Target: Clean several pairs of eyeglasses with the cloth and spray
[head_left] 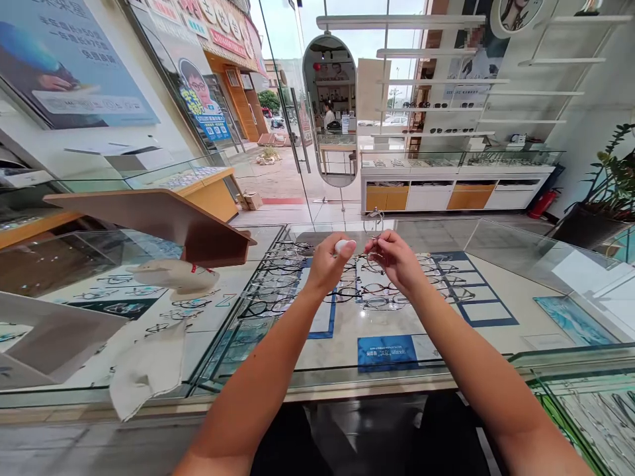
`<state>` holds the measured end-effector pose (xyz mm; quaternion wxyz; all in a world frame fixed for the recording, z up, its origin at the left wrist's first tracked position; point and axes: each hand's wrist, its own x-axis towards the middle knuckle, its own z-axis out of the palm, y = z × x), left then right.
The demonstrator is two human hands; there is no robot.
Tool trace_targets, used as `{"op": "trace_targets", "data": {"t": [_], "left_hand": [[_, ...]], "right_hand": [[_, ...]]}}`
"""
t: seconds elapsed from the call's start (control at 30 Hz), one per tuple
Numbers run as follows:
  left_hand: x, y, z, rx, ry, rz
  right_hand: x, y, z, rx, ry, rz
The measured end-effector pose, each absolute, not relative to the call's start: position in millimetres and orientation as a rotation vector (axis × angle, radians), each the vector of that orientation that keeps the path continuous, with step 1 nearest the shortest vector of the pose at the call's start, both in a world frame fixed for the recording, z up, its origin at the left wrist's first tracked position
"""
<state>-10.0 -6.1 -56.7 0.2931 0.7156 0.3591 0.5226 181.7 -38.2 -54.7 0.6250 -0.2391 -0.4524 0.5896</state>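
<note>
Evidently, a thin eyeglass frame (376, 220) is pinched between finger and thumb of the right hand (398, 263), above the glass counter (518, 284). The left hand (326, 262) grips a small white object (341, 246). Light, steady pressure would likely suit so slight a frame. Spectacles (270, 307) lie below. Fingers cover most of the white object; the frame's lower part is indistinct.

Chinese characters run in several lines across the blue poster (74, 63) at upper left, where the numerals seem to read 50 and 75. The standing sign (206, 106) by the window bears yellow Chinese lettering and, below it, small letters that look like STELLEST. Large Chinese characters mark the shopfront (225, 30) outside. White print on the blue card (387, 353) is too small to read.
</note>
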Motion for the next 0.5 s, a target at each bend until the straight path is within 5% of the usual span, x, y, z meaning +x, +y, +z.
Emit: {"op": "trace_targets", "data": {"t": [0.27, 0.5], "left_hand": [[3.6, -14.2, -61.0, 2.243, 1.000, 1.261], [-2.2, -17.1, -52.4, 1.978, 0.988, 1.346]], "right_hand": [[183.7, -35.8, -51.9, -0.520, -0.938, 1.379], [188.2, -32.3, -52.1, -0.448, -0.860, 1.463]]}}
